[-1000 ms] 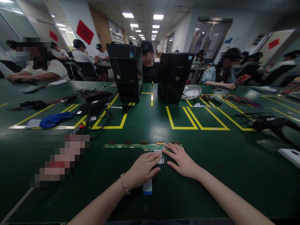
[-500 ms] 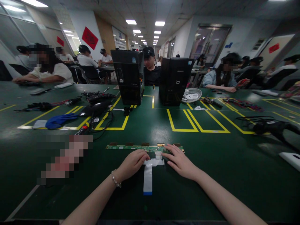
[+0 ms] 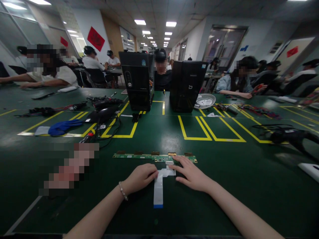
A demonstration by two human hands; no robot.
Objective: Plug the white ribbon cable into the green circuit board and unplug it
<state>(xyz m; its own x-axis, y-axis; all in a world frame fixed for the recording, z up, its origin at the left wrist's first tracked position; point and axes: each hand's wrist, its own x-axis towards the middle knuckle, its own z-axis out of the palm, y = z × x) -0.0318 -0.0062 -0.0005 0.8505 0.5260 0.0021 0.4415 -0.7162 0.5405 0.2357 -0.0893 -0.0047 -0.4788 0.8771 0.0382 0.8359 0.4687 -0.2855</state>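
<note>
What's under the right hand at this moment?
The right hand overlaps the green circuit board, whose right tip shows beyond it, and part of the white ribbon cable. Whatever lies directly beneath the palm and fingers is covered.

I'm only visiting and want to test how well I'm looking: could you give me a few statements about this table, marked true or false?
1. The left hand has a bracelet at its wrist. True.
2. The right hand is clenched in a fist. False: its fingers are spread.
3. The white ribbon cable has its blue end toward the person. True.
4. The blue glove lies on the green circuit board. False: it lies on the table, away from the board.
5. Two black computer cases stand beyond the board. True.
</note>
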